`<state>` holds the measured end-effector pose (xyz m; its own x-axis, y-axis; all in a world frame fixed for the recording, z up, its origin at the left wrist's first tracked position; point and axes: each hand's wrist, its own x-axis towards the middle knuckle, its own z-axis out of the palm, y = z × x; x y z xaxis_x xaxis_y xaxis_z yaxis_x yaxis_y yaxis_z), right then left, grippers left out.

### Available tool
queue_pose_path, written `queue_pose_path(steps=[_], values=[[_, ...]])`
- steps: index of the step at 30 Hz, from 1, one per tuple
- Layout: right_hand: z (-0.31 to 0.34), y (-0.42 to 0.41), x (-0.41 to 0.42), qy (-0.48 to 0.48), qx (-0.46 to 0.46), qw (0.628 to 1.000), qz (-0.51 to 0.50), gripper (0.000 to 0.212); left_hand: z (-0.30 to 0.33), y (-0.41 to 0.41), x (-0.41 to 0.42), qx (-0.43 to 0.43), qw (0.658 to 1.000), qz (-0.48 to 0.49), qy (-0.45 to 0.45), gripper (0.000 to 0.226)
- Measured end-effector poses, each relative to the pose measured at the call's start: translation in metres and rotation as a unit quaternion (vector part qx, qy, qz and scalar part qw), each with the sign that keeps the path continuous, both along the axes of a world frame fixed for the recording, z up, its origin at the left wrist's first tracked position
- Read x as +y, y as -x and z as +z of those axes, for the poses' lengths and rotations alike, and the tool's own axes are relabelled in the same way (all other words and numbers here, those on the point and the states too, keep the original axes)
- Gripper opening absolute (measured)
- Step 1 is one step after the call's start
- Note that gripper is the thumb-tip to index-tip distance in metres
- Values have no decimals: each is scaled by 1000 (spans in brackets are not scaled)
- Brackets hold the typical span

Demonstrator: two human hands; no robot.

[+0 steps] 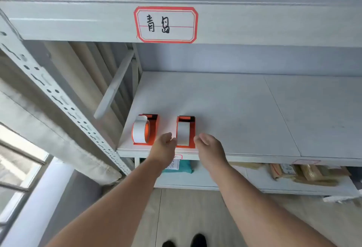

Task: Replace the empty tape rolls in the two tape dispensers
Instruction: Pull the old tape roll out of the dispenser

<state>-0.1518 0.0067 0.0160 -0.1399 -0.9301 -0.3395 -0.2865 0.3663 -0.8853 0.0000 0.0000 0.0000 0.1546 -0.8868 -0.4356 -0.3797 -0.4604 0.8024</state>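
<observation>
Two orange tape dispensers stand side by side near the front left of a grey shelf board. The left dispenser carries a pale tape roll on an orange hub. The right dispenser holds a pale roll seen edge-on. My left hand hovers at the right dispenser's left front corner, fingers loosely curled, holding nothing. My right hand is just right of that dispenser, fingers loosely curled and empty. Whether either hand touches the dispenser is unclear.
A shelf beam above bears a red-bordered label with handwriting. A perforated upright post runs down the left. The lower shelf holds a teal packet and brown parcels. A window is at left; shoes show on the floor below.
</observation>
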Motion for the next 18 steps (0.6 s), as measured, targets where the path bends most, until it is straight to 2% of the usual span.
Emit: queue_pose_path(steps=[8,14,18], values=[[-21,-19,-27,-50,9,999,-17,32,-8,4,-31,-13,1000,5,-4,38],[-30,-21,-33,-40,5,998,-45,29,-18,4,-38,34,999,-2,-10,30],[-30,-20,-36,-30,27,998,-50,30,-18,-1,-39,44,999,26,-10,39]])
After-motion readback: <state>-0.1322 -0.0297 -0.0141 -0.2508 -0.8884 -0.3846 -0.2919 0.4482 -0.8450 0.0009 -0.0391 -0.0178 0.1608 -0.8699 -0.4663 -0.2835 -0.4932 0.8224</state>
